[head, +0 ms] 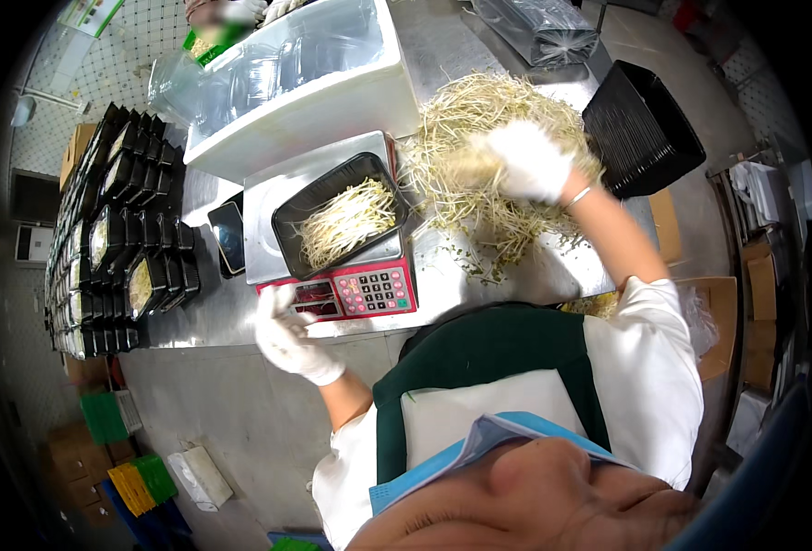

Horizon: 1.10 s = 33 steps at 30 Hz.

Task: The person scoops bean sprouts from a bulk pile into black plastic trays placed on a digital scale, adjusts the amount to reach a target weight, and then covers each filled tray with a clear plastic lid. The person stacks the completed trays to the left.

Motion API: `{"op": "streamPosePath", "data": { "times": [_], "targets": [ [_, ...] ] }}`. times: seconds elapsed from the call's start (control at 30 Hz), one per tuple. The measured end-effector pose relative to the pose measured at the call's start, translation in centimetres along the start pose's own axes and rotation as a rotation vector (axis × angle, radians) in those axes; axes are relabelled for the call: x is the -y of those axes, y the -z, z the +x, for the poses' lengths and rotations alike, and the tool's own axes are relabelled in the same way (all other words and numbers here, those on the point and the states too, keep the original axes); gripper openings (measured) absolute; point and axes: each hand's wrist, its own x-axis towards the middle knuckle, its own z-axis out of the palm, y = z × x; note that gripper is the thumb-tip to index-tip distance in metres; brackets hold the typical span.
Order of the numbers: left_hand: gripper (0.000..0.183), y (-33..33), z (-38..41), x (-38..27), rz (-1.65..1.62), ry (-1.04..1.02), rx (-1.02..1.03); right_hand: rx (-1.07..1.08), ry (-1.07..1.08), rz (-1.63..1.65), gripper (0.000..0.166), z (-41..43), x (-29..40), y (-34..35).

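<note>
My right hand (526, 162), in a white glove and blurred, is at the large heap of sprouts (495, 103) on the steel table; its fingertips are too blurred to show whether they grip any. Sprouts (351, 220) lie in a black plastic tray (285, 224), which rests tilted across the steel pan of a digital scale (258, 196). Beside the left end of the scale's red keypad panel (375, 293) is my left hand (292, 337), gloved in white, fingers apart and holding nothing.
A white foam box (309, 103) of clear plastic containers stands behind the scale. Filled black trays (148, 282) are stacked at left, near a phone (228, 234). Nested black trays (640, 131) stand right of the heap. A co-worker's gloved hands (241, 12) show beyond the box.
</note>
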Motion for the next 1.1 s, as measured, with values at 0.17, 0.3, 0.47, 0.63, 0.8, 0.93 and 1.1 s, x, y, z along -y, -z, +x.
{"op": "streamPosePath", "data": {
  "times": [0.17, 0.3, 0.47, 0.63, 0.8, 0.93, 1.1],
  "targets": [
    [0.043, -6.3, -4.1, 2.6, 0.1, 0.064, 0.866, -0.121, 0.071, 0.008, 0.114, -0.6, 1.9, -8.7],
    [0.103, -16.5, -3.3, 4.0, 0.753, -0.185, 1.292, -0.239, -0.004, 0.676, 0.092, -0.3, -6.7, -7.2],
    [0.145, -24.2, -3.0, 5.8, 0.938, -0.139, 1.598, -0.208, -0.035, 0.473, 0.098, -5.1, -7.1, -8.4],
    [0.125, -21.8, -5.4, 7.5, 1.172, -0.407, 1.574, -0.022, -0.14, 0.014, 0.124, -11.6, -0.9, -12.0],
    [0.099, -26.7, -1.9, 8.0, 1.018, -0.282, 1.471, -0.313, -0.179, 0.216, 0.099, -6.2, -7.1, -7.9],
    [0.097, -26.2, -1.2, 8.2, 0.906, -0.397, 1.25, -0.496, -0.06, 0.29, 0.087, -5.0, -8.6, -7.7],
    [0.129, -20.8, -3.6, 8.7, 0.858, -0.211, 1.423, -0.196, -0.007, 0.171, 0.108, -8.4, -5.9, -9.7]
  ]
}}
